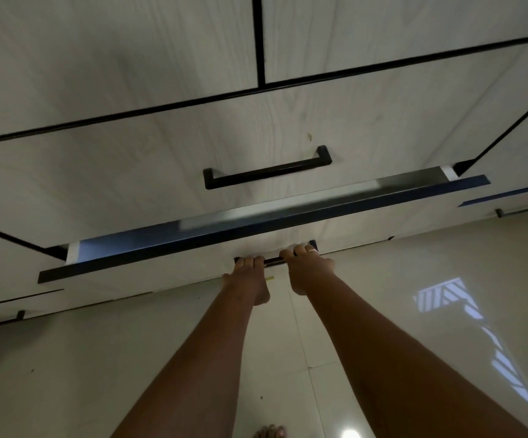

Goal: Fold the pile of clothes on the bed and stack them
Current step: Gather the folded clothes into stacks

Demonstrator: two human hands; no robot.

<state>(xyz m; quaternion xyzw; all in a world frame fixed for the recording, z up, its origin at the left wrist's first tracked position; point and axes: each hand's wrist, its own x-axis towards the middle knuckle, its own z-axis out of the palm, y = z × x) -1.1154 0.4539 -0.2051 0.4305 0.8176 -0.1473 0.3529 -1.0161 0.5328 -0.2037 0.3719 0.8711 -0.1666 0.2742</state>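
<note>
Left hand [249, 275] and right hand [309, 267], grips clenched on a drawer handle [272, 262] at 12 o'clock. No clothes visible; likely a storage step, needing an even slide.

Pale wood-grain drawer [129, 278], dark-edged along the top, slid partly out, its opening showing just beyond the fingers [250, 263]. Black bar handle [272, 261] on its front, under the curled fingers of left hand [250, 279] and right hand [307, 270], bare only between them.

Dim, flat light. Striped sun patch [474, 336] on glossy floor [430, 279], 1 round glare spot at bottom edge. Drawer [272, 213] interior blurred. Wide-angle skews cabinet [129, 74] lines.
</note>
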